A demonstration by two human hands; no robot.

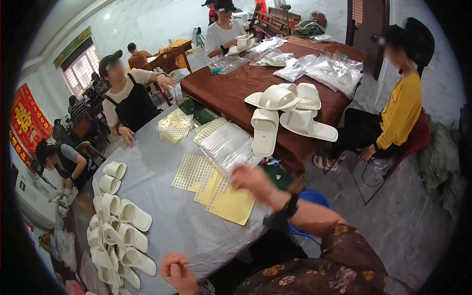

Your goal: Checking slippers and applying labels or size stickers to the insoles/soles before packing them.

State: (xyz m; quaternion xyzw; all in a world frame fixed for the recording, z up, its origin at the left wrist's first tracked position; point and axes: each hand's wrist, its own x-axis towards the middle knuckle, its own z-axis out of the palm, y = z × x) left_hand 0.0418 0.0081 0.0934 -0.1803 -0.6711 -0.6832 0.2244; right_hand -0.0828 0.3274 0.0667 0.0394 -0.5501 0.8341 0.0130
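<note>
1. Head view: the right hand [253, 179] reaches out over the stack of clear bags [227, 145] on the grey table [162, 206]. The stack's long axis runs away from the person, toward the brown table [236, 86].
2. The right hand is at the near end of the stack, much nearer than the left hand [178, 271].
3. The right hand is blurred; I cannot tell how far it is spread.
4. The left hand is curled into a loose fist, holding nothing that I can see.
</note>
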